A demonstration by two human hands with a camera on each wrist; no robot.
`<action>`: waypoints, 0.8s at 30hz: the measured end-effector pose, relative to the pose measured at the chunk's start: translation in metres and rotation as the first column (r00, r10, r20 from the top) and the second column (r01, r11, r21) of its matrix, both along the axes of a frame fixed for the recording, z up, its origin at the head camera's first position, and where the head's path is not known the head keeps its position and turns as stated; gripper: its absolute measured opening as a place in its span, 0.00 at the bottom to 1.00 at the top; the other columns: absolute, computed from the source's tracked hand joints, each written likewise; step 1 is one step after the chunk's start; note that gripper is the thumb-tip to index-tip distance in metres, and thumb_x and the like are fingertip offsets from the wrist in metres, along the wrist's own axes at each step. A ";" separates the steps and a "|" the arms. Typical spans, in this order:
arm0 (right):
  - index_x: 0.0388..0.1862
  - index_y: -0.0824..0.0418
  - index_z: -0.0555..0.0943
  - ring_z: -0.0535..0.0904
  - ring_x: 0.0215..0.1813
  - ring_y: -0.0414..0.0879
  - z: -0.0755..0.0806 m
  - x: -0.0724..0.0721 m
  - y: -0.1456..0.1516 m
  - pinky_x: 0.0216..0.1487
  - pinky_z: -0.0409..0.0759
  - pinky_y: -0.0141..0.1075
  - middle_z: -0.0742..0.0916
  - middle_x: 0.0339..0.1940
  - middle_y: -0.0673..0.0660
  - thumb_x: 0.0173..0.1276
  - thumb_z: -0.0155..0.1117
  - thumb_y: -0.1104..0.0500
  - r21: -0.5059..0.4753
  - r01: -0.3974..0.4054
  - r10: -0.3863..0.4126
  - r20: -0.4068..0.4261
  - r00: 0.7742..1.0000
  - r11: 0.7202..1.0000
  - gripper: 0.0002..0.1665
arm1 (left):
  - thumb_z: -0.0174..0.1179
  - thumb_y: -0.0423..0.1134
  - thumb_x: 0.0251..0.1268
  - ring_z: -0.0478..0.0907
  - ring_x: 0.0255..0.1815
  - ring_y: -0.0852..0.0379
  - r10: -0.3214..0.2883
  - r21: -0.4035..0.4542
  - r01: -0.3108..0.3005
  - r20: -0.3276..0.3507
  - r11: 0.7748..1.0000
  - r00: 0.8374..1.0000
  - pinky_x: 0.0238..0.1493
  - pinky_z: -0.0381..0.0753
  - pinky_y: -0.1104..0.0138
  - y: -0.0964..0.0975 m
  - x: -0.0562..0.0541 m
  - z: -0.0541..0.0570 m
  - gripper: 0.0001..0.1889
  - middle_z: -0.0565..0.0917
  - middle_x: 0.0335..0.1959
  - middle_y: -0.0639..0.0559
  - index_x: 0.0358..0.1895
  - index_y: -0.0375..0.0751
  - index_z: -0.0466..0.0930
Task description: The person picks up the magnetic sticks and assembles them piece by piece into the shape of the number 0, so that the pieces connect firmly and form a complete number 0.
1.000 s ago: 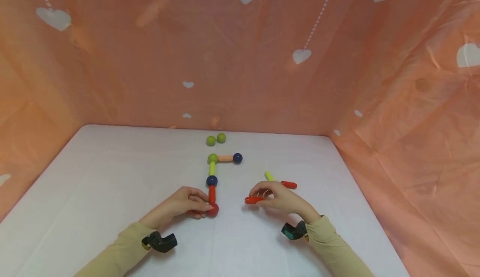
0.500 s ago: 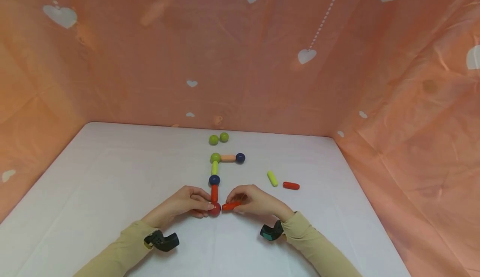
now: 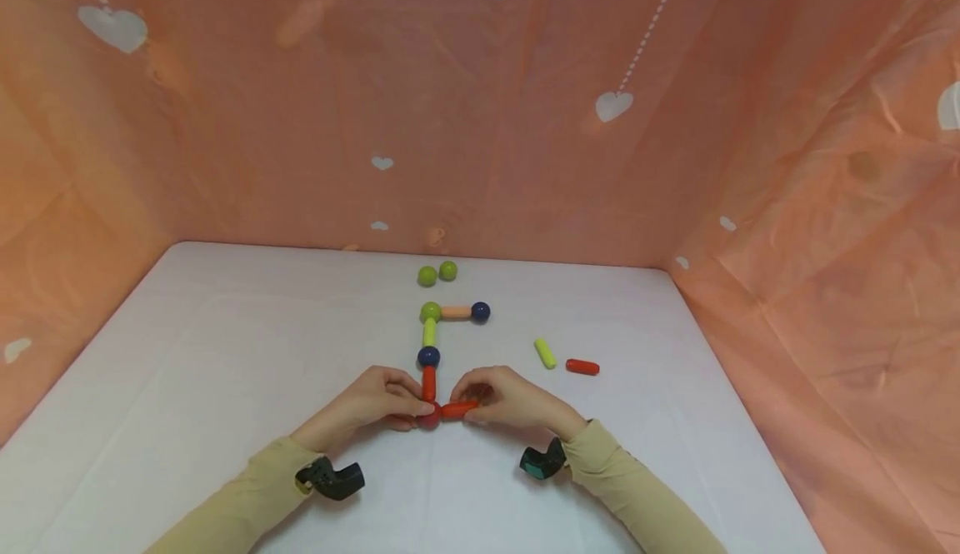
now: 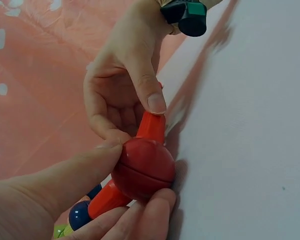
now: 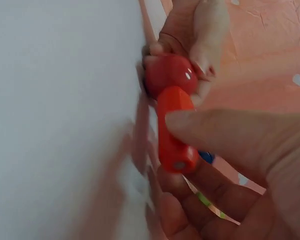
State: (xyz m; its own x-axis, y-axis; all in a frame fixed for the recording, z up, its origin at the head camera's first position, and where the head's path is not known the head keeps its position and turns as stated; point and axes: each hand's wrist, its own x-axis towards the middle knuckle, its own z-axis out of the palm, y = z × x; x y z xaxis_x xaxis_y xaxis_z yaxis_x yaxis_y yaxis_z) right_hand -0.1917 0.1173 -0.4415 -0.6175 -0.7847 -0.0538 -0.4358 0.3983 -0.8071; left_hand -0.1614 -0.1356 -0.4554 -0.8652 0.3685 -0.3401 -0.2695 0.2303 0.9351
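My left hand [image 3: 373, 400] pinches a red ball [image 4: 142, 167] between thumb and fingers. From the right, my right hand [image 3: 517, 401] pinches a red magnetic rod [image 5: 176, 150], and its far end touches the ball. A round metal spot shows on the rod's near end in the right wrist view. Another red rod [image 3: 429, 382] runs from the ball up to a dark blue ball [image 3: 428, 356]. Beyond that come a yellow-green rod [image 3: 429, 333], a green ball [image 3: 431, 312], a peach rod [image 3: 456, 312] pointing right and a second dark blue ball [image 3: 481, 312].
Two loose green balls, a left one [image 3: 427, 276] and a right one [image 3: 447, 270], lie near the back edge of the white table [image 3: 247, 329]. Right of the chain lie a loose yellow-green rod [image 3: 545, 353] and a loose red rod [image 3: 582, 366]. Orange cloth [image 3: 315, 121] surrounds the table.
My right hand has moved left, bringing its red rod from apart to touching the red ball. The left hand keeps hold of the ball in nearly the same place.
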 end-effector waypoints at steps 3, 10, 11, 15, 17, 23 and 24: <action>0.49 0.59 0.81 0.78 0.44 0.39 0.003 -0.008 0.003 0.48 0.79 0.33 0.84 0.43 0.49 0.62 0.68 0.65 -0.019 -0.018 0.018 -0.009 1.000 1.000 0.16 | 0.73 0.38 0.52 0.83 0.31 0.53 0.003 0.003 -0.003 -0.002 1.000 1.000 0.35 0.84 0.63 0.000 0.001 0.000 0.20 0.86 0.32 0.43 0.43 0.29 0.78; 0.53 0.70 0.78 0.79 0.47 0.51 0.024 -0.054 0.006 0.50 0.79 0.42 0.84 0.45 0.65 0.63 0.67 0.67 -0.136 0.052 -0.061 -0.065 0.996 0.989 0.19 | 0.73 0.38 0.52 0.83 0.32 0.54 0.006 0.017 -0.006 0.011 1.000 1.000 0.35 0.84 0.63 -0.002 0.001 -0.003 0.20 0.86 0.32 0.43 0.44 0.30 0.78; 0.53 0.71 0.77 0.79 0.48 0.53 0.026 -0.063 0.006 0.51 0.79 0.43 0.83 0.45 0.66 0.63 0.67 0.68 -0.151 0.072 -0.084 -0.078 0.993 0.986 0.19 | 0.73 0.39 0.51 0.83 0.32 0.54 0.005 0.016 -0.005 0.009 1.000 1.000 0.35 0.84 0.63 -0.002 0.001 -0.004 0.21 0.86 0.33 0.44 0.44 0.30 0.78; 0.55 0.71 0.76 0.79 0.49 0.56 0.035 -0.095 0.004 0.52 0.78 0.44 0.82 0.47 0.69 0.63 0.66 0.69 -0.195 0.145 -0.167 -0.103 0.981 0.970 0.21 | 0.73 0.39 0.51 0.84 0.33 0.53 -0.002 0.035 0.002 0.005 0.999 1.000 0.36 0.84 0.64 -0.003 0.001 -0.006 0.21 0.86 0.33 0.43 0.44 0.30 0.78; 0.55 0.70 0.76 0.79 0.50 0.57 0.038 -0.109 0.002 0.52 0.78 0.41 0.81 0.48 0.69 0.64 0.66 0.68 -0.205 0.161 -0.187 -0.112 0.976 0.965 0.21 | 0.73 0.40 0.51 0.84 0.34 0.53 -0.008 0.046 0.008 0.001 0.999 1.000 0.36 0.84 0.63 -0.003 0.001 -0.007 0.21 0.86 0.34 0.43 0.44 0.30 0.78; 0.56 0.71 0.76 0.75 0.55 0.64 0.038 -0.142 -0.012 0.56 0.76 0.44 0.80 0.52 0.70 0.63 0.66 0.67 -0.219 0.169 -0.202 -0.141 0.969 0.961 0.22 | 0.74 0.41 0.50 0.84 0.34 0.53 0.011 0.026 -0.012 0.010 1.000 1.000 0.36 0.84 0.64 0.000 0.002 -0.007 0.22 0.87 0.34 0.44 0.44 0.32 0.78; 0.56 0.72 0.75 0.75 0.55 0.65 0.037 -0.146 -0.015 0.57 0.75 0.47 0.80 0.53 0.70 0.63 0.66 0.68 -0.212 0.174 -0.207 -0.146 0.967 0.962 0.23 | 0.74 0.42 0.50 0.84 0.34 0.53 0.015 0.021 -0.015 0.013 1.000 1.000 0.36 0.84 0.64 0.000 0.002 -0.007 0.22 0.86 0.34 0.44 0.44 0.32 0.78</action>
State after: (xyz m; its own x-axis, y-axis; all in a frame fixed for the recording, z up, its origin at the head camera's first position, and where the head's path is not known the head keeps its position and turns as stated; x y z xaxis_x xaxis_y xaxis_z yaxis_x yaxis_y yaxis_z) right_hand -0.3381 0.1025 -0.4046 -0.7436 -0.6364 0.2049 -0.5013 0.3279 -0.8007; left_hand -0.1597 -0.1358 -0.4627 -0.8662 0.3626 -0.3438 -0.2853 0.2061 0.9360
